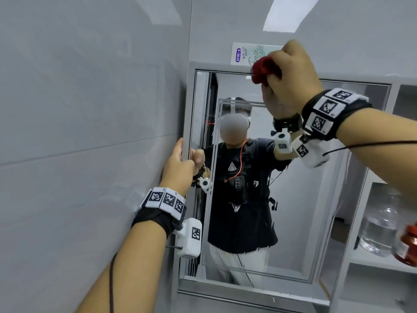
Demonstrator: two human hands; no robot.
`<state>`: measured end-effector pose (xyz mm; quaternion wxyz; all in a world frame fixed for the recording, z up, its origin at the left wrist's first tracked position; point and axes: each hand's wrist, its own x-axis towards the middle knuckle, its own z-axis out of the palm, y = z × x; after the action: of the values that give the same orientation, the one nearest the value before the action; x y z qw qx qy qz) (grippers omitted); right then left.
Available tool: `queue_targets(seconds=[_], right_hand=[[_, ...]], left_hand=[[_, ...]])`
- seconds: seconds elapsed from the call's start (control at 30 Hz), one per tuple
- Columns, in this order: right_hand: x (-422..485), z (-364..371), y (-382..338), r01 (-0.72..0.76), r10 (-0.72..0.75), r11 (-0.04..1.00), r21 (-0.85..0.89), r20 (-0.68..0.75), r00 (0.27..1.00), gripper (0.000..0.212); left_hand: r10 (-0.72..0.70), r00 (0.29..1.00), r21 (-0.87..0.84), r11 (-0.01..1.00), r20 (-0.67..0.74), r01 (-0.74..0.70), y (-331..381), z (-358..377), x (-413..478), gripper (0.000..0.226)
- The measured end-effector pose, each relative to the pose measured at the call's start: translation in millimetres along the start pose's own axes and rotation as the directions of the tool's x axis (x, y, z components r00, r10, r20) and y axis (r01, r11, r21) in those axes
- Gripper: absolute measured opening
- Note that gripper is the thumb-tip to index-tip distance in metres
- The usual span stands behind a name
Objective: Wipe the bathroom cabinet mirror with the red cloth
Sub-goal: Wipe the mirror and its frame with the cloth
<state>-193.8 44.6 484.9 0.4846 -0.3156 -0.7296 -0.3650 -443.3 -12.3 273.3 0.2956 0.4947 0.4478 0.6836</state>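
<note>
Head view looked up along both my forearms at the mirror [316, 188] on the bathroom cabinet. My right hand [291, 80] was raised at the mirror's top edge, its fingers curled tight around the bunched red cloth [262, 70], which bulged out past my knuckles and lay against the glass just under the upper frame. My left hand [180, 163] gripped the mirror's left edge beside the grey tiled wall [90, 109], thumb on the front side and fingers wrapped behind. Both wrists wore black bands with square printed markers. A pale green package [250, 53] lay on top of the cabinet, just behind the cloth. On the open shelf [372, 259] to the right stood a clear bottle [381, 224], with a red-labelled container [408, 245] beside it.
</note>
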Motion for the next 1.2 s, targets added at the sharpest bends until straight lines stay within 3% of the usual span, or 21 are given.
queue_targets(seconds=[0.2, 0.27, 0.4, 0.6, 0.73, 0.8, 1.0, 1.13, 1.2], right_hand=[[-53, 3, -8, 0.257, -0.260, 0.965, 0.044, 0.236, 0.936, 0.025], [-36, 0, -3, 0.220, -0.221, 0.975, 0.028, 0.192, 0.956, 0.025], [-4, -1, 5, 0.011, -0.011, 1.000, -0.011, 0.011, 1.000, 0.029], [-48, 2, 1, 0.226, -0.225, 0.974, 0.024, 0.242, 0.944, 0.024], [-15, -9, 8, 0.075, -0.074, 0.997, -0.005, 0.099, 0.992, 0.037], [-16, -6, 4, 0.026, -0.026, 0.999, -0.018, 0.024, 0.999, 0.030], [-56, 0, 1, 0.223, -0.221, 0.975, 0.017, 0.201, 0.954, 0.025], [-16, -10, 14, 0.038, -0.037, 0.999, -0.018, 0.011, 0.999, 0.032], [-17, -10, 15, 0.029, -0.030, 0.999, -0.023, -0.022, 0.999, 0.027]], left_hand=[[-0.010, 1.000, -0.020, 1.000, 0.013, 0.011, 1, 1, -1, 0.093], [-0.009, 1.000, -0.029, 1.000, 0.008, 0.009, 2, 0, -2, 0.092], [-0.005, 1.000, -0.017, 1.000, -0.005, 0.005, 2, 1, -3, 0.092], [0.000, 1.000, -0.002, 1.000, -0.013, 0.000, 4, 1, -4, 0.091], [-0.006, 1.000, 0.008, 1.000, -0.010, 0.006, 5, 2, -6, 0.091], [0.000, 1.000, 0.016, 1.000, -0.005, 0.000, 6, 3, -7, 0.090], [0.019, 1.000, 0.029, 0.999, -0.008, -0.019, 7, 4, -8, 0.091], [0.016, 1.000, 0.010, 1.000, -0.023, -0.016, 4, 2, -5, 0.091], [0.014, 1.000, -0.003, 1.000, -0.016, -0.014, 4, 2, -5, 0.091]])
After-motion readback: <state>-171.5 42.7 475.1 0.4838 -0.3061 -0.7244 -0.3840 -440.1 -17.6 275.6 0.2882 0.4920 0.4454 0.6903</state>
